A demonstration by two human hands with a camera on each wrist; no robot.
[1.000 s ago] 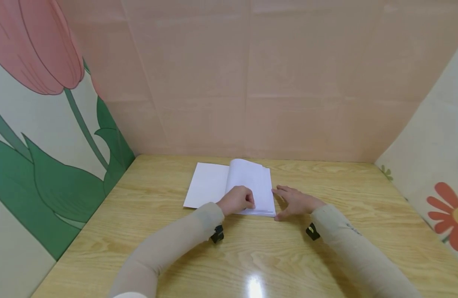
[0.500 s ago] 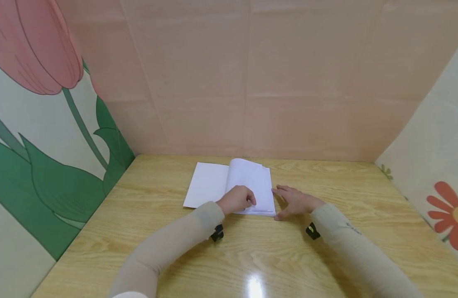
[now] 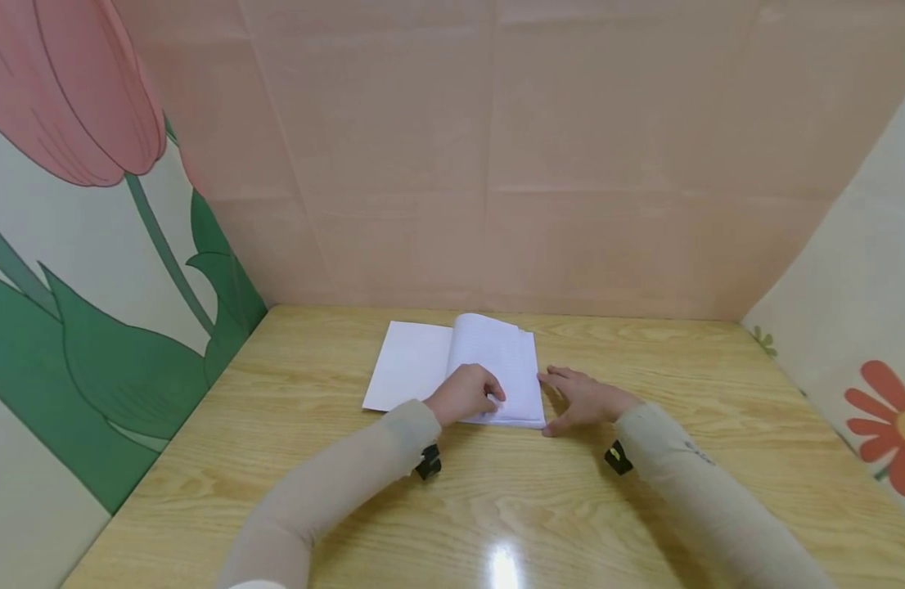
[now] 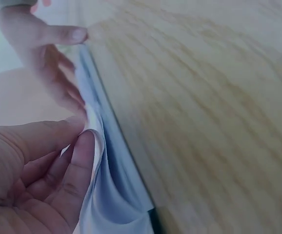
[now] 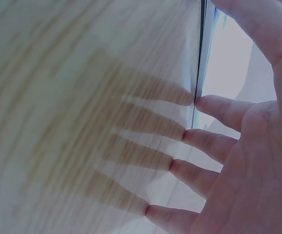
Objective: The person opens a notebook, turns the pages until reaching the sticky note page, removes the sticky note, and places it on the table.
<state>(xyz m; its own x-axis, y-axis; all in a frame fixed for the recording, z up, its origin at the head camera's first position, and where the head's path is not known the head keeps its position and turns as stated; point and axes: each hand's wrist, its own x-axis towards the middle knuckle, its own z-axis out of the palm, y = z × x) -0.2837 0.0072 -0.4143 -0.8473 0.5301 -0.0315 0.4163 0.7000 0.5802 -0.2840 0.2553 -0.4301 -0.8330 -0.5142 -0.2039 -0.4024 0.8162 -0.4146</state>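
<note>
Left hand [image 3: 466, 393], at the centre of the head view, pinches loosely curved pages [image 3: 489, 348] of the open white notebook [image 3: 416, 364] between thumb and fingers. Right hand [image 3: 588, 401], right of centre, spreads its fingers on the wooden table [image 3: 541, 507] at the notebook's right edge.

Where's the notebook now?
In the head view, the notebook lies near centre on the table, left hand over its pages, right hand at its right edge.

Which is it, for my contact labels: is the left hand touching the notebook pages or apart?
Touching. The left wrist view shows the left hand with a bent finger lying against the curled notebook pages, no gap between.
</note>
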